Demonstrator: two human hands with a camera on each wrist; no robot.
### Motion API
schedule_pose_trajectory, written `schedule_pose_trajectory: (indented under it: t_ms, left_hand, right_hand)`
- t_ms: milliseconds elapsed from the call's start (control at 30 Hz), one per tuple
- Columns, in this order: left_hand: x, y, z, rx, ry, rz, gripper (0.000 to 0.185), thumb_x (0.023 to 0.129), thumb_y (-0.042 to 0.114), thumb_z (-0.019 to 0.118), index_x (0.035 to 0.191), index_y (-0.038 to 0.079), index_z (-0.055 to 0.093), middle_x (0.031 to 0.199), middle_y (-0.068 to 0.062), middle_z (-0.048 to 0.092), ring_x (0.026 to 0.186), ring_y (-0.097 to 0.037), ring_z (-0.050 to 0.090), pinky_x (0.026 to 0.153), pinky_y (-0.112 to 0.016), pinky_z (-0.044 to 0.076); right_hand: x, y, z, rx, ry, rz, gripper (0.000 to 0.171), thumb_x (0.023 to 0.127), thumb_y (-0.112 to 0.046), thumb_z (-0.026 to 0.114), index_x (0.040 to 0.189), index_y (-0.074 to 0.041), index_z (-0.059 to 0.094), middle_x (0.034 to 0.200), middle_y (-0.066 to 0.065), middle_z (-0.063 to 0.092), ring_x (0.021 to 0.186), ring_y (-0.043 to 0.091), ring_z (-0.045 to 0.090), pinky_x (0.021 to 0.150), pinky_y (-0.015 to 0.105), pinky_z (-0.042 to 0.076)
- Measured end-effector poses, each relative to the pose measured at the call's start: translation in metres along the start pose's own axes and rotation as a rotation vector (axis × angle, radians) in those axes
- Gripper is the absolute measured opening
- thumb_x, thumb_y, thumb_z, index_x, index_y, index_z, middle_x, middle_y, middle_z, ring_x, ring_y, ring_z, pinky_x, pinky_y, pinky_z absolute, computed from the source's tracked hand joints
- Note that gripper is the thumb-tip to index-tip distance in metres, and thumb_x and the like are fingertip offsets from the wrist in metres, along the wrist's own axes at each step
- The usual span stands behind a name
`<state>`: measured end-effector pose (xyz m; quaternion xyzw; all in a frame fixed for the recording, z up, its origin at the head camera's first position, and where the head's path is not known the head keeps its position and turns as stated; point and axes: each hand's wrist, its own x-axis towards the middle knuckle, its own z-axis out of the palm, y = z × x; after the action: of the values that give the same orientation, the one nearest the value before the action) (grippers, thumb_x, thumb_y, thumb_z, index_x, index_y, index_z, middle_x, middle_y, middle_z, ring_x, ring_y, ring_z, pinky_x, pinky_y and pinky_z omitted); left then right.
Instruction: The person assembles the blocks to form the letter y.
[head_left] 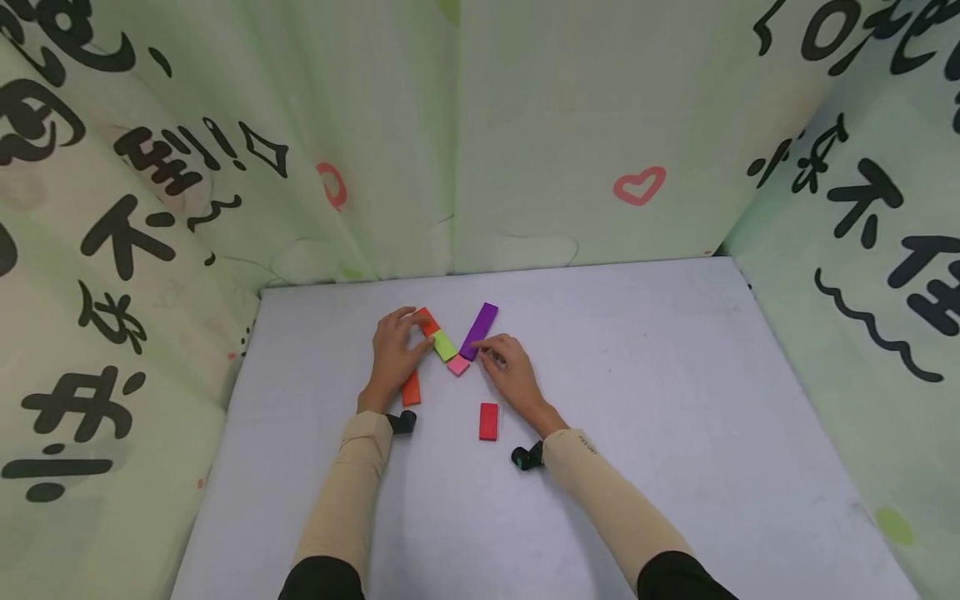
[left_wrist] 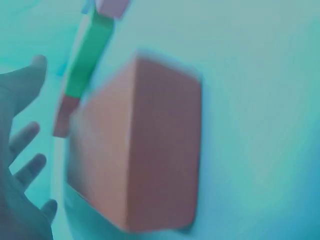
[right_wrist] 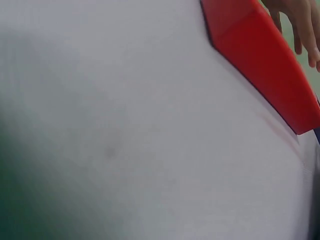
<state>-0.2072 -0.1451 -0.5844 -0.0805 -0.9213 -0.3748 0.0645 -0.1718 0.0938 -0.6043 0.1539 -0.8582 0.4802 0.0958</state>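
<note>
Arranging step: left hand (head_left: 395, 350) fingers rest open on the orange block (head_left: 426, 321); right hand (head_left: 510, 371) apparently pinches the purple block (head_left: 480, 330). Next: careful alignment.

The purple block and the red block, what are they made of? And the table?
The purple block and the red block look like painted wood or hard plastic: flat even colour, sharp straight edges, hardly any shine. Which one, I cannot tell. The table looks covered in a smooth, dull white sheet, maybe plastic or laminate, with a faint sheen.
</note>
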Motion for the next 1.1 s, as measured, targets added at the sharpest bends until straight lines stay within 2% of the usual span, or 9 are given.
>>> schedule_pose_trajectory:
  t_ms: [100,233,333,467,633,867,1100]
  left_hand:
    - [-0.009,0.01,0.002,0.051,0.032,0.033,0.038,0.087,0.028,0.076,0.121,0.015,0.065,0.144,-0.009,0.05,0.138,-0.033,0.038,0.112,-0.06,0.027]
    - [-0.025,0.022,0.006,0.155,0.04,0.074,0.041,0.085,0.031,0.077,0.122,0.018,0.065,0.141,-0.007,0.053,0.136,-0.03,0.04,0.113,-0.057,0.028]
    - [-0.034,0.03,0.012,0.222,0.036,0.092,0.04,0.084,0.032,0.077,0.121,0.022,0.065,0.14,-0.004,0.054,0.136,-0.027,0.041,0.114,-0.056,0.028]
    - [-0.045,0.036,0.023,0.266,0.036,0.109,0.033,0.084,0.032,0.078,0.114,0.024,0.068,0.138,-0.002,0.056,0.135,-0.026,0.043,0.113,-0.057,0.029]
    - [-0.052,0.038,0.031,0.297,0.045,0.124,0.027,0.085,0.034,0.077,0.109,0.025,0.07,0.136,0.0,0.057,0.134,-0.026,0.044,0.113,-0.062,0.028]
    - [-0.054,0.037,0.034,0.275,0.071,0.131,0.024,0.085,0.034,0.077,0.106,0.026,0.071,0.133,0.001,0.059,0.132,-0.025,0.047,0.114,-0.063,0.026]
    - [-0.053,0.037,0.036,0.273,0.083,0.133,0.024,0.083,0.035,0.078,0.105,0.026,0.072,0.132,-0.001,0.061,0.13,-0.027,0.049,0.113,-0.063,0.028]
  right_hand:
    - [0.004,0.003,-0.003,0.022,0.082,0.002,0.021,0.095,-0.013,0.064,0.115,-0.012,0.071,0.109,0.004,0.065,0.096,0.019,0.054,0.082,0.03,0.045]
    - [0.011,0.009,-0.005,0.025,0.146,0.023,0.023,0.095,-0.011,0.063,0.118,-0.008,0.068,0.121,0.008,0.062,0.114,0.025,0.053,0.098,0.039,0.042]
    - [0.018,0.014,-0.007,-0.002,0.135,0.014,0.028,0.095,-0.009,0.062,0.122,-0.005,0.065,0.131,0.011,0.06,0.127,0.028,0.049,0.11,0.044,0.035]
    - [0.027,0.019,-0.009,-0.03,0.079,0.0,0.034,0.096,-0.01,0.061,0.129,-0.005,0.061,0.141,0.012,0.056,0.136,0.03,0.045,0.117,0.046,0.03]
    - [0.038,0.022,-0.011,-0.079,0.022,0.014,0.037,0.097,-0.015,0.06,0.134,-0.009,0.059,0.147,0.012,0.051,0.141,0.031,0.04,0.12,0.047,0.026]
    - [0.044,0.024,-0.009,-0.245,-0.058,0.038,0.038,0.096,-0.028,0.063,0.133,-0.02,0.062,0.153,0.009,0.045,0.143,0.031,0.039,0.114,0.058,0.032]
    - [0.042,0.024,-0.009,-0.237,-0.049,0.02,0.029,0.095,-0.026,0.065,0.123,-0.018,0.068,0.151,0.011,0.048,0.141,0.031,0.044,0.116,0.052,0.032]
